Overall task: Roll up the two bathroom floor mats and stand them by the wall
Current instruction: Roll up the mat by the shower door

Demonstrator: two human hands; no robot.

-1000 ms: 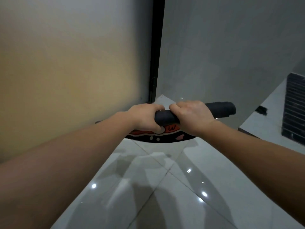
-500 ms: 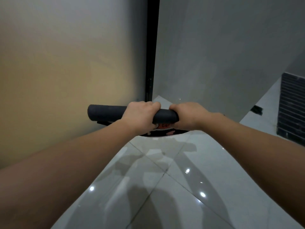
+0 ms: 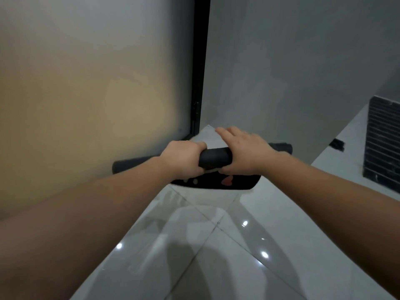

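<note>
Head view looked down two bare forearms to a dark mat (image 3: 214, 157), mostly rolled into a tube lying crosswise on the glossy tiled floor (image 3: 216, 245) near the corner where a frosted panel (image 3: 86, 94) met a grey wall (image 3: 303, 61). The left hand (image 3: 184, 158) was curled around the roll, its grip clamped on the mat; its fingertips were hidden under the tube. The right hand (image 3: 242, 150) lay flat on top with fingers stretched out and apart, pressing rather than clutching. Both hands and wrists covered much of the roll, so only its middle and two blurred ends showed. Below it, a flat unrolled strip showed red and pale marks, too blurred to read. A second ribbed dark mat (image 3: 383, 144) at the right edge was cut off by the frame.
</note>
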